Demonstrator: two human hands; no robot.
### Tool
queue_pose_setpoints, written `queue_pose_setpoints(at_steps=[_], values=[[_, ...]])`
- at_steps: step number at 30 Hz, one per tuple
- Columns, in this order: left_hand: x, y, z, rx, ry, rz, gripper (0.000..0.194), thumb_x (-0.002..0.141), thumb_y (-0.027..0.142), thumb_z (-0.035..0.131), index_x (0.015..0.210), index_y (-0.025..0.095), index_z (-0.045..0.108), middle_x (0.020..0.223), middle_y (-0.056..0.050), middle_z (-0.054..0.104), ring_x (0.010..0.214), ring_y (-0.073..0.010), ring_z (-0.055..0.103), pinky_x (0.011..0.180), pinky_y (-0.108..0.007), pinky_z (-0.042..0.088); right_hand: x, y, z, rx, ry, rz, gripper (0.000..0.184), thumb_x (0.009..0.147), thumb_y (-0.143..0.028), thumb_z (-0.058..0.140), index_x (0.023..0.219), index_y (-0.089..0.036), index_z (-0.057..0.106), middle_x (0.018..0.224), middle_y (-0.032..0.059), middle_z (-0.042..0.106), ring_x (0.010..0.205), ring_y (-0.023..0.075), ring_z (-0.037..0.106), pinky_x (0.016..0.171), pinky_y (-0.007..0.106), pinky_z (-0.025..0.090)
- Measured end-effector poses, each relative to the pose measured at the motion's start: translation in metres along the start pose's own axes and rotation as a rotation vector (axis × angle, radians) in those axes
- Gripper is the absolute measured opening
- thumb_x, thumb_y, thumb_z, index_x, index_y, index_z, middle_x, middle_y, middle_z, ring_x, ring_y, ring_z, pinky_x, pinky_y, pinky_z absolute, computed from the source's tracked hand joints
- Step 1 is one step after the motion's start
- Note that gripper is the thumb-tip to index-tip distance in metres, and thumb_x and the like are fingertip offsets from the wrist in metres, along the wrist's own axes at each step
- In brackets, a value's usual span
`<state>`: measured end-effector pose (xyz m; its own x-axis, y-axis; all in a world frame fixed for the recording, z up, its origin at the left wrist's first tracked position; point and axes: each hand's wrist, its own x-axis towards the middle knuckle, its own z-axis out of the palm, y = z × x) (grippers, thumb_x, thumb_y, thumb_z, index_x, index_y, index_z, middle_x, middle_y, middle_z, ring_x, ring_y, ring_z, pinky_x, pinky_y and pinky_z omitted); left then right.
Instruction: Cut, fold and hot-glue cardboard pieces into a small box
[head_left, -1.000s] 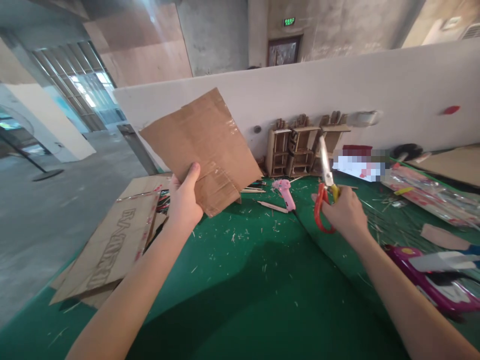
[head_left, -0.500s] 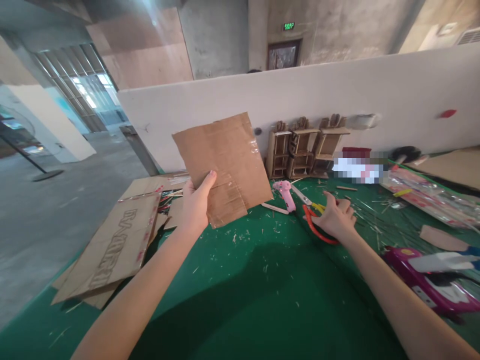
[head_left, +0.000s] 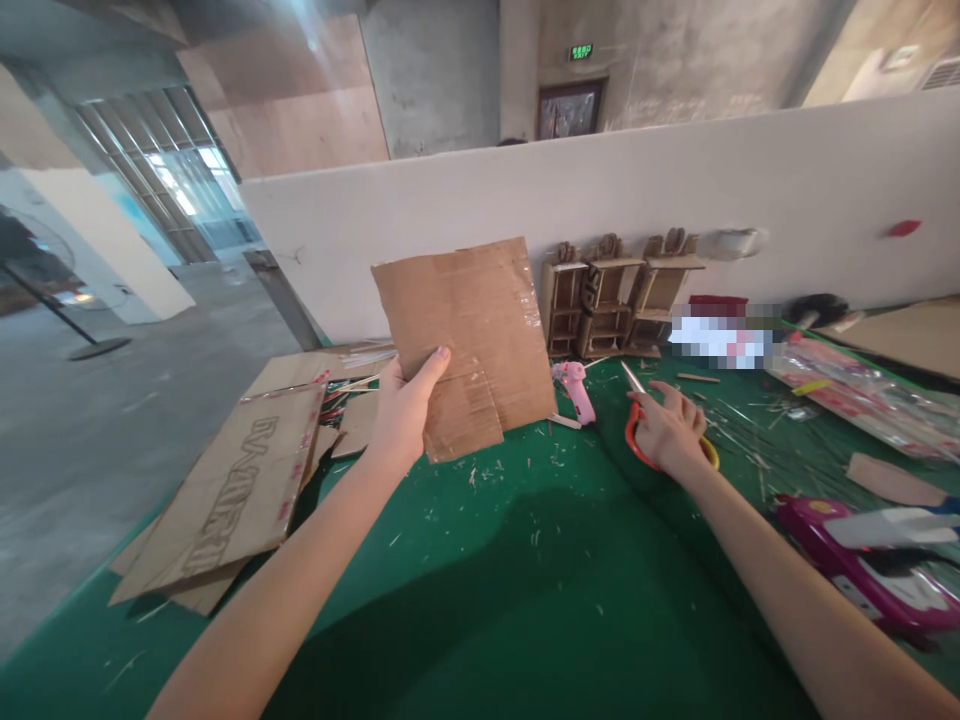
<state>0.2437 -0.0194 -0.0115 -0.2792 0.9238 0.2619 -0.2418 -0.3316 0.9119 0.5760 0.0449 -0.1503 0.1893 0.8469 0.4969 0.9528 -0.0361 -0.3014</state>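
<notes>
My left hand [head_left: 405, 412] is closed on the lower left corner of a brown cardboard piece [head_left: 472, 330] with clear tape on it, held upright above the green table [head_left: 487, 600]. My right hand [head_left: 670, 432] lies over the scissors [head_left: 636, 440], which rest on the table with red and yellow handles and the blade pointing away. Its fingers are stretched out on top of the handles, not curled round them. A pink glue gun [head_left: 576, 388] lies between the cardboard and the scissors.
Flat cardboard sheets [head_left: 232, 490] overhang the table's left edge. Small cardboard models [head_left: 609, 298] stand against the white partition [head_left: 750, 190]. A plastic packet [head_left: 862, 392] and a purple object [head_left: 862, 570] lie at the right. Scraps litter the green surface.
My right hand lowered the scissors from upright in the air onto the table and flattened over them. My left hand brought the cardboard rightward and turned it more upright.
</notes>
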Motion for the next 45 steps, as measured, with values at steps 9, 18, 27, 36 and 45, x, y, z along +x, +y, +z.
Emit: queue_pose_setpoints(at_steps=[9,18,27,36,45], values=[[-0.003,-0.005,-0.001,0.096,-0.147,-0.150,0.040,0.067,0.041,0.080,0.097,0.018,0.068,0.101,-0.008,0.074,0.090,-0.0250,0.069,0.078,-0.036,0.055,-0.025,-0.057,-0.041,1.138,-0.297,-0.114,0.039,0.087,-0.050,0.051,0.118,-0.028,0.060,0.119,0.0077,0.064,0.111,0.0270,0.058,0.094,0.047,0.046],[-0.020,-0.057,0.001,0.080,-0.512,-0.596,0.050,0.067,0.040,0.081,0.108,0.019,0.063,0.118,-0.012,0.068,0.106,-0.0278,0.064,0.088,-0.041,0.052,-0.059,-0.091,-0.043,1.615,-0.861,0.545,0.052,0.067,-0.035,0.082,0.113,-0.023,0.061,0.120,0.0096,0.068,0.112,0.0299,0.063,0.100,0.049,0.049],[-0.011,-0.073,-0.014,0.040,-0.688,-0.656,0.054,0.060,0.025,0.086,0.109,0.018,0.065,0.125,-0.013,0.065,0.115,-0.0289,0.061,0.100,-0.046,0.046,-0.055,-0.093,-0.043,1.647,-0.803,0.608,0.040,0.070,-0.033,0.080,0.104,-0.021,0.063,0.112,0.0099,0.072,0.108,0.0309,0.066,0.097,0.048,0.052],[-0.010,-0.073,-0.013,0.044,-0.752,-0.564,0.052,0.062,0.024,0.085,0.111,0.020,0.068,0.125,-0.011,0.066,0.119,-0.0282,0.059,0.103,-0.045,0.043,-0.057,-0.090,-0.047,1.683,-0.873,0.631,0.046,0.064,-0.039,0.082,0.103,-0.021,0.065,0.110,0.0096,0.073,0.107,0.0314,0.066,0.098,0.048,0.051],[-0.016,-0.087,-0.020,-0.018,-0.740,-0.636,0.063,0.059,0.022,0.086,0.118,0.021,0.064,0.129,-0.011,0.063,0.120,-0.0315,0.058,0.099,-0.043,0.047,-0.062,-0.086,-0.044,1.707,-1.008,0.465,0.043,0.067,-0.039,0.078,0.105,-0.022,0.066,0.110,0.0091,0.073,0.106,0.0296,0.067,0.099,0.048,0.048]])
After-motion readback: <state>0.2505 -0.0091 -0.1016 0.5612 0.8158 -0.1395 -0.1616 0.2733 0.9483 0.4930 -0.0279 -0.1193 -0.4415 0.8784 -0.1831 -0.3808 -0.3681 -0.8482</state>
